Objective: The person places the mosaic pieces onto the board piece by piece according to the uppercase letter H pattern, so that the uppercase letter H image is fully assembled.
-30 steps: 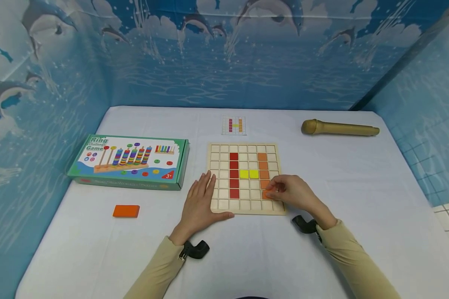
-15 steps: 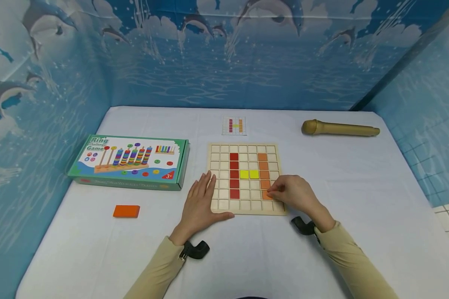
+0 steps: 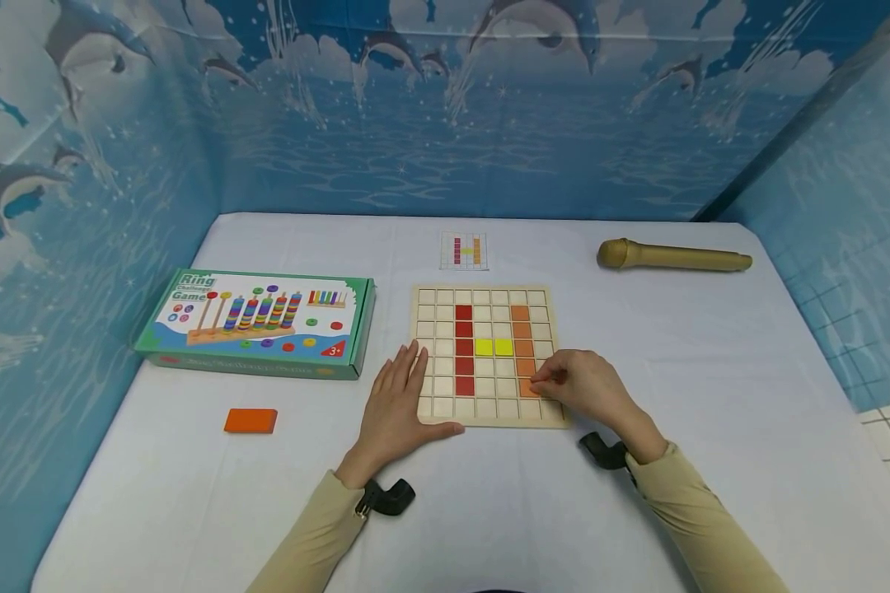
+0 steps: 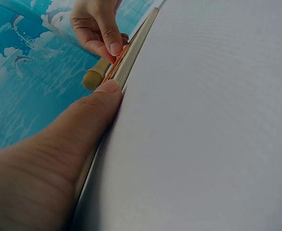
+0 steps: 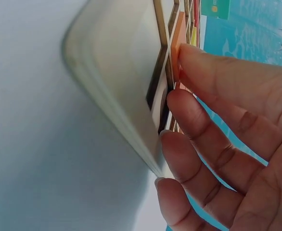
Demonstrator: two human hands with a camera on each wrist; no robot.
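Observation:
A square wooden grid board (image 3: 488, 413) lies on the white table. A column of red tiles (image 3: 463, 349) and a column of orange tiles (image 3: 522, 347) stand in its cells, joined by two yellow tiles (image 3: 493, 347). My left hand (image 3: 395, 399) rests at the board's left side, fingers straight, thumb along its front edge. At the bottom of the orange column, my right hand (image 3: 582, 383) has thumb and index finger curled at the lowest orange tile (image 3: 526, 389). The right wrist view shows the thumb on that orange tile (image 5: 178, 45); its lower end is partly hidden by fingers.
Behind the board lies a small pattern card (image 3: 464, 250) with a red, yellow and orange figure. A green-edged game box (image 3: 255, 321) stands left, with an orange block (image 3: 250, 421) in front of it. A brown club-shaped stick (image 3: 675, 255) lies at the back right.
The orange tile under my right fingers looked slightly tilted a second ago and now lies flatter in its cell. My right hand has shifted only a little; my left hand stays put.

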